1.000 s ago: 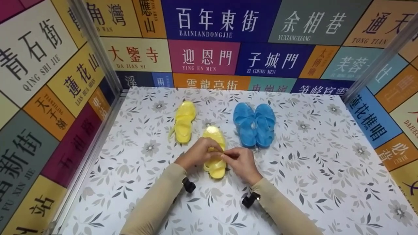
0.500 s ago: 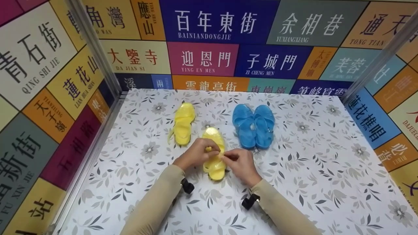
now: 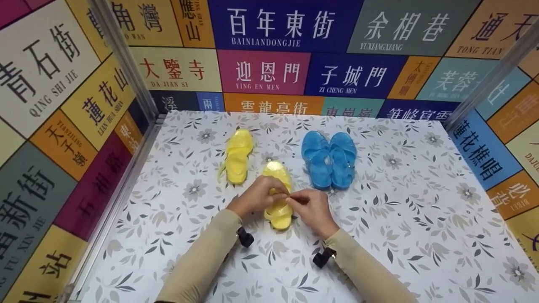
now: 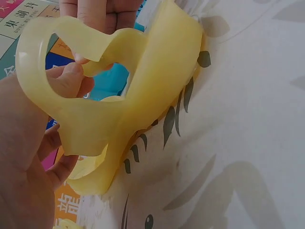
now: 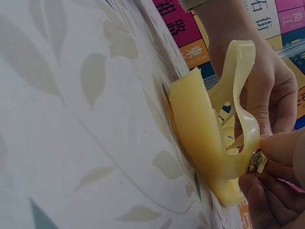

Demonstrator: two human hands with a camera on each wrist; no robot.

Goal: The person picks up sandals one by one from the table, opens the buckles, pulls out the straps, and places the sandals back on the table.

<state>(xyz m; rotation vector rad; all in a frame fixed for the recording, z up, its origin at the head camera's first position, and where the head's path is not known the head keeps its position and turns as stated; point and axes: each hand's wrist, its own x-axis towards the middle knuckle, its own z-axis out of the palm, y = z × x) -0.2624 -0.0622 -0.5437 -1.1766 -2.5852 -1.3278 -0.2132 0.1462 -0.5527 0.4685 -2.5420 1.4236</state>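
A yellow sandal (image 3: 279, 221) stands on the table in front of me, its toe pointing away. My left hand (image 3: 259, 194) reaches over its left side and pinches the sandal's strap (image 4: 71, 31) between thumb and fingers. From the right, my right hand (image 3: 313, 208) pinches the small metal buckle (image 5: 256, 162) at the strap's side. The fingertips of both hands meet there and partly cover the buckle. Whether the strap end passes through the buckle, I cannot tell.
A second yellow sandal (image 3: 238, 158) lies further back on the left, its strap sticking out. Two blue sandals (image 3: 328, 162) lie side by side at the back right. Printed sign panels (image 3: 265, 73) wall in the flower-patterned table (image 3: 421, 202).
Both hands stay at the strap and buckle, with only slight fingertip movement. The head view shifts a little. The other sandals keep their places.
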